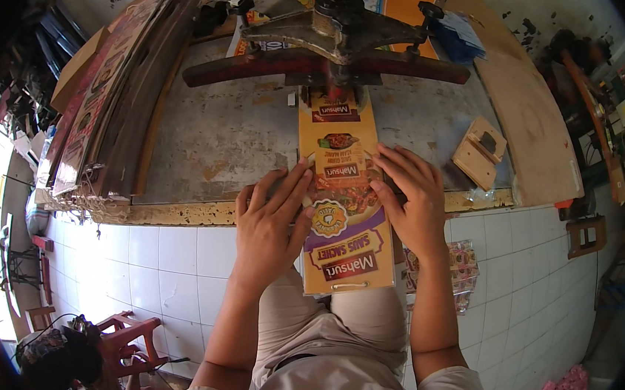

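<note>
A long yellow and purple printed card [343, 186] lies lengthwise in front of me, its near end jutting past the table edge over my lap. A short cord [350, 284] shows at that near end. Its far end runs under the head of a dark metal press [337, 37]. Along the card's left edge lies my left hand [269, 217], fingers stretched out and slightly apart. My right hand [414, 202] rests at the right edge, fingertips on the printed face and thumb apart. Neither hand is wrapped around anything.
The press's red crossbar [413, 66] spans above the worn metal table [217, 135]. Long stacked boards and printed sheets [114, 88] line the left side. A small wooden block [480, 152] sits at the right. More printed pieces [462, 271] are below; a red stool [129, 339] stands lower left.
</note>
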A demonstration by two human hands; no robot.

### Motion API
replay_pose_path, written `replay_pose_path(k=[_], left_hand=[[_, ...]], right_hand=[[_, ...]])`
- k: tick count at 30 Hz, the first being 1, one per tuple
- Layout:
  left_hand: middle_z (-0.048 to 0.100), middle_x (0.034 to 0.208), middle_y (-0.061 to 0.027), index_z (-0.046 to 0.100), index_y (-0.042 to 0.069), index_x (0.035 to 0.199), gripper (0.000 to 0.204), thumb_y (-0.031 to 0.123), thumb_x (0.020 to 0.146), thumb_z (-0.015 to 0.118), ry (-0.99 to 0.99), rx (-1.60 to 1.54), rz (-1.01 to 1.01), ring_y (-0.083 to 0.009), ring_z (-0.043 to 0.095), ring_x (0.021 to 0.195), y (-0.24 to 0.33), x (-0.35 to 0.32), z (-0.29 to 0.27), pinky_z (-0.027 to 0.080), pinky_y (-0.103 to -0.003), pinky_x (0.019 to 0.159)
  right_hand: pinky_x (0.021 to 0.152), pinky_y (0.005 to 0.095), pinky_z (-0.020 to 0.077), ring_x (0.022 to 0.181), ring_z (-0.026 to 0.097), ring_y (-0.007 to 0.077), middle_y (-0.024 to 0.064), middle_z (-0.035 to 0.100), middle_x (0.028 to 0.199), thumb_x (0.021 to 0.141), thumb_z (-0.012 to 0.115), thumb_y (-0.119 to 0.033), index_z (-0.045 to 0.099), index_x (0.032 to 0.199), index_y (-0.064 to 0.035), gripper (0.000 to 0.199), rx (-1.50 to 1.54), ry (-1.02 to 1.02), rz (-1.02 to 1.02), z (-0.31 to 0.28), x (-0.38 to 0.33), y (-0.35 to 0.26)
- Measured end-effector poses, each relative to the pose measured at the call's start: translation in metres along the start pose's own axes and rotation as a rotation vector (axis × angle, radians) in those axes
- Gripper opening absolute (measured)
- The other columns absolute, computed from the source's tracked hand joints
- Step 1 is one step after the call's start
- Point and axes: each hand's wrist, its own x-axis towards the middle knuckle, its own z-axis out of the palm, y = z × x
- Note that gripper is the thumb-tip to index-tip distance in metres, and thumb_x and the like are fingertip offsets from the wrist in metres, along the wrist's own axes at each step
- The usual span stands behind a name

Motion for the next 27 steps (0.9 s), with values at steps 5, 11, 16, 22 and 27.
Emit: replay_pose_path(k=[5, 11, 16, 22, 27], left_hand=[[0.061, 0.166, -0.0016, 0.068, 0.005, 0.152, 0.05, 0.025, 0.107, 0.066, 0.002, -0.008, -0.004, -0.0289, 0.056, 0.142, 0.0009, 0.0011, 0.0004, 0.037, -0.048, 0.121], [0.062, 0.166, -0.0015, 0.068, 0.004, 0.15, 0.049, 0.025, 0.106, 0.067, 0.006, 0.001, -0.003, -0.0288, 0.056, 0.142, 0.0015, 0.0016, -0.0008, 0.037, -0.048, 0.12], [0.062, 0.165, -0.0019, 0.069, 0.004, 0.15, 0.049, 0.025, 0.106, 0.066, 0.008, -0.011, 0.0, -0.0287, 0.056, 0.142, 0.0027, 0.0008, -0.0023, 0.037, -0.048, 0.12], [0.06, 0.167, -0.003, 0.067, 0.008, 0.155, 0.049, 0.026, 0.109, 0.061, -0.016, -0.027, -0.018, -0.0304, 0.055, 0.146, 0.0023, -0.0007, -0.0034, 0.034, -0.048, 0.124], [0.061, 0.166, -0.0026, 0.066, 0.009, 0.155, 0.049, 0.026, 0.109, 0.061, -0.009, -0.039, -0.01, -0.0296, 0.055, 0.146, 0.0, -0.0026, -0.0011, 0.033, -0.048, 0.124]], right_hand=[[0.12, 0.0473, 0.0419, 0.144, 0.061, 0.0253, 0.0007, 0.072, 0.15, 0.104, 0.078, -0.032, 0.079, 0.135, -0.0112, 0.037, -0.002, 0.008, 0.003, 0.0006, -0.0006, 0.0008], [0.12, 0.047, 0.0422, 0.143, 0.061, 0.0251, 0.0004, 0.072, 0.15, 0.104, 0.078, -0.033, 0.079, 0.135, -0.0103, 0.038, -0.005, 0.014, -0.007, 0.0015, -0.0002, 0.0014], [0.119, 0.047, 0.0426, 0.143, 0.061, 0.025, 0.0003, 0.072, 0.151, 0.104, 0.078, -0.032, 0.079, 0.134, -0.0104, 0.037, -0.006, 0.013, -0.004, 0.0, -0.001, -0.0013], [0.119, 0.0472, 0.0428, 0.143, 0.061, 0.0245, 0.0002, 0.072, 0.151, 0.105, 0.077, -0.033, 0.078, 0.135, -0.0105, 0.038, -0.024, 0.017, -0.017, 0.0006, -0.0016, -0.0004], [0.12, 0.0474, 0.0428, 0.143, 0.061, 0.0244, 0.0002, 0.071, 0.151, 0.106, 0.076, -0.034, 0.078, 0.135, -0.0105, 0.038, -0.036, 0.022, -0.031, 0.0008, -0.0023, 0.0]])
